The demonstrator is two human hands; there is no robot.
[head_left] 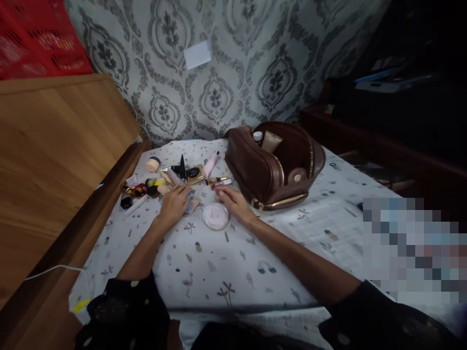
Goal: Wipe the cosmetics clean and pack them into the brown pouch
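Observation:
My left hand (pixel 174 204) is closed with a small blue and tan packet (pixel 191 204) at its thumb side; its fingertips are partly hidden among the makeup. My right hand (pixel 233 201) lies open, fingers stretched out near a pale pink tube (pixel 223 183). Just below, between the hands, a round, clear-lidded compact (pixel 215 216) lies flat on the patterned sheet. Beyond my hands are a gold compact with a dark round centre (pixel 196 174), a pink squeeze tube (pixel 211 164) and a black tube (pixel 182 167). A peach-coloured jar with a dark lid (pixel 153 164) stands farther left.
A brown toiletry bag (pixel 255 170) stands unzipped at the right, with a white-capped bottle (pixel 258 136) and a beige tube (pixel 272 142) inside. Several small bottles (pixel 138 190) lie at the left. A wooden panel (pixel 62 160) borders the left side; patterned wallpaper (pixel 215 97) rises behind.

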